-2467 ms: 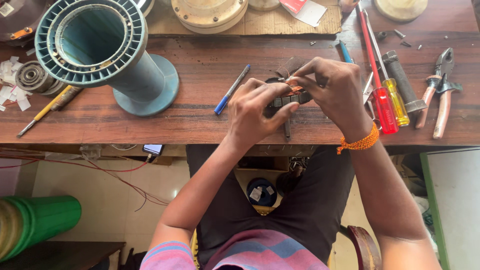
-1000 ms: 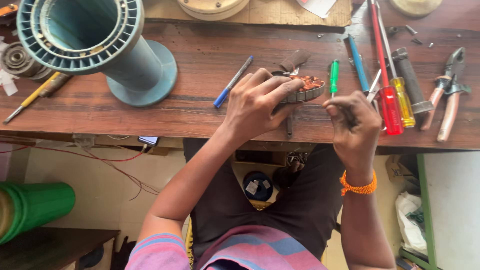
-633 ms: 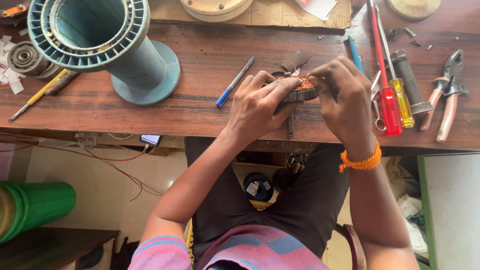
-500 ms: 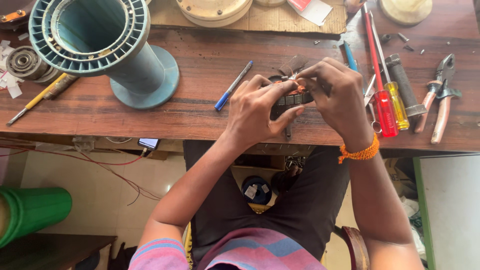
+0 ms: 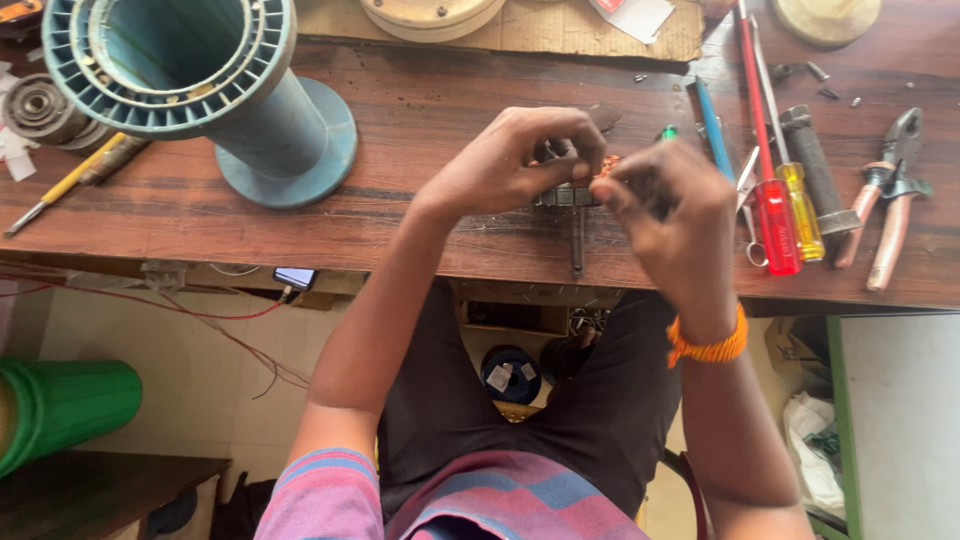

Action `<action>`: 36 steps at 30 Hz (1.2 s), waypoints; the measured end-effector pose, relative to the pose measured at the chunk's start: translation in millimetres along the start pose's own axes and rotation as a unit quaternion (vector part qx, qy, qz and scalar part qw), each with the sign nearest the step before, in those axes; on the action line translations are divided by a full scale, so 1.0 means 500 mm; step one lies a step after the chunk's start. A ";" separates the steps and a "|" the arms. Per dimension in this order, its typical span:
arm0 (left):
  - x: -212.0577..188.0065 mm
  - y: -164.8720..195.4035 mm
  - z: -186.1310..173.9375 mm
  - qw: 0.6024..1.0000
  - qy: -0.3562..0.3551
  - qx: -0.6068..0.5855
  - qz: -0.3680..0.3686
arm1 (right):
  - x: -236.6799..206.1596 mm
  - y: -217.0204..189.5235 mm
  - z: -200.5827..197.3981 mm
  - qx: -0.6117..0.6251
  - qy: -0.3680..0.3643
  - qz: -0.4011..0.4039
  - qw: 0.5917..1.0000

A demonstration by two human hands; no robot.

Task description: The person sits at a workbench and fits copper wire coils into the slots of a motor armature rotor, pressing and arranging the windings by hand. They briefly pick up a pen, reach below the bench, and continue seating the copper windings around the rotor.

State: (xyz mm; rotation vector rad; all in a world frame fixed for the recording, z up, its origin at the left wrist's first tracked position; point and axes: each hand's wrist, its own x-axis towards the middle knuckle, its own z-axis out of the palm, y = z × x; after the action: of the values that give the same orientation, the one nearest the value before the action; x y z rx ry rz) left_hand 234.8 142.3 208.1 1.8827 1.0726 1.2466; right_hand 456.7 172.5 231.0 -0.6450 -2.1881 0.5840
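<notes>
Above bench edge: left hand (image 5: 505,165) fingers grip dark wound part (image 5: 572,192); right hand (image 5: 672,215) fingers pinch it.

screwdrivers (image 5: 778,205) crowd right, bare wood (image 5: 400,120) left

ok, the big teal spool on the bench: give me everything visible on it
The spool looks like teal plastic: a hollow core between two round flanges. It leans, with its bottom flange on the wooden bench and its top flange tipped toward the camera, showing radial ribs and the open bore. It stands at the bench's left end. A grey metal wheel sits beside it. Neither hand touches it.
</notes>
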 end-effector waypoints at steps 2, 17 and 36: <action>-0.007 -0.004 -0.025 0.996 -0.025 0.023 0.080 | -0.032 -0.019 0.020 0.013 0.008 0.021 1.000; -0.040 0.035 0.016 0.969 0.048 0.217 0.108 | -0.128 0.041 0.131 0.160 0.130 0.130 0.970; -0.079 0.022 0.125 0.870 0.237 0.409 0.139 | -0.004 -0.007 -0.026 -0.039 0.017 0.008 0.999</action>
State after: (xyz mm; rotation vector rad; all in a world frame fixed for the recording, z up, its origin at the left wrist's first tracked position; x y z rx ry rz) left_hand 287.5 98.5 178.6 2.4790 1.8633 1.6321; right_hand 467.0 171.1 239.8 -0.7097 -2.1837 0.4945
